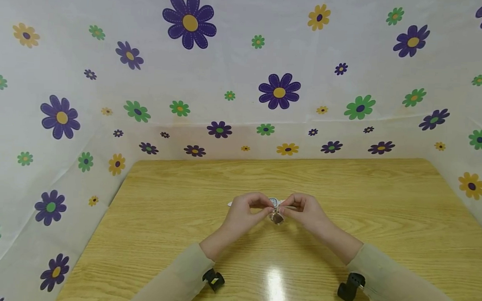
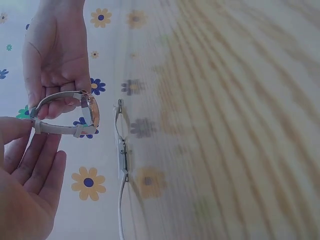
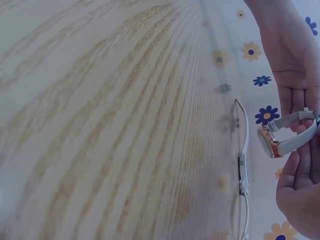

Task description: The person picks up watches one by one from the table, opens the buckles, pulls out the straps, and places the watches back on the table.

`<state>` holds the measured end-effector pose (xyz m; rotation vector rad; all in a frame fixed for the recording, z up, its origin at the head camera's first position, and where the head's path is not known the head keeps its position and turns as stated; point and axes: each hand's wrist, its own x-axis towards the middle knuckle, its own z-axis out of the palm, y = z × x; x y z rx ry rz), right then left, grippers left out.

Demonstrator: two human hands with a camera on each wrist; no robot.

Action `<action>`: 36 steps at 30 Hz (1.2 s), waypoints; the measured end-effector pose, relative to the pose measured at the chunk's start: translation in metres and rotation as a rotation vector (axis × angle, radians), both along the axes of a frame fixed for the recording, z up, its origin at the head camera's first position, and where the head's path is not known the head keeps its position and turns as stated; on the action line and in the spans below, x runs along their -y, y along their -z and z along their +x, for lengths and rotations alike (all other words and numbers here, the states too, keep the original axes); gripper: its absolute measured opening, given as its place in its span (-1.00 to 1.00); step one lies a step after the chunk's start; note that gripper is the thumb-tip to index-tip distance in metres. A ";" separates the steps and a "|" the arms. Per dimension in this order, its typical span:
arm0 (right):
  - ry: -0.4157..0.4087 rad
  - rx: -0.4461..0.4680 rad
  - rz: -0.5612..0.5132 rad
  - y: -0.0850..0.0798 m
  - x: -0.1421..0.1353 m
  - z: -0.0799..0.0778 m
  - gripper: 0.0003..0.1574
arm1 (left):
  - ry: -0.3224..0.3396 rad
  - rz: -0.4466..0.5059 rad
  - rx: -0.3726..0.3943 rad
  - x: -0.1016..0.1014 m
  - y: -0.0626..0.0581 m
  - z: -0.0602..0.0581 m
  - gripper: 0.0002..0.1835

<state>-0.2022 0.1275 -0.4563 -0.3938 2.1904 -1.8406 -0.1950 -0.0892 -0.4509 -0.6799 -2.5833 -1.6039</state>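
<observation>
A wristwatch with a rose-gold case and pale strap (image 2: 57, 130) hangs between both hands, its strap bent into a loop. My left hand (image 1: 245, 212) pinches one side of the strap near its ends. Opposite it, my right hand (image 1: 308, 211) pinches the other side between thumb and fingers. The case (image 3: 268, 143) points away from the fingers, toward the table. Whether the strap ends are joined cannot be made out. Just beyond the hands a second watch (image 1: 273, 202) with a white strap lies on the table, partly hidden by the fingers in the head view.
The wooden table (image 1: 176, 183) has a glossy surface with a bright reflection near its front. A white flower-print cloth (image 1: 236, 57) hangs behind it and at the sides. Small black devices (image 1: 213, 280) are strapped at both sleeves.
</observation>
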 end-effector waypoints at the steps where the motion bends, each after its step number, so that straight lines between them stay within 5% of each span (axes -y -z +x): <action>1: -0.001 -0.003 0.000 0.000 0.000 0.000 -0.86 | 0.003 -0.004 -0.005 0.000 0.000 0.000 -0.96; 17: 0.013 -0.068 0.047 0.000 0.003 0.003 -0.90 | 0.030 -0.068 -0.070 0.001 -0.004 0.002 -0.96; 36: 0.002 -0.173 0.106 0.003 0.002 0.005 -0.90 | 0.028 -0.260 -0.124 -0.004 -0.008 0.003 -0.95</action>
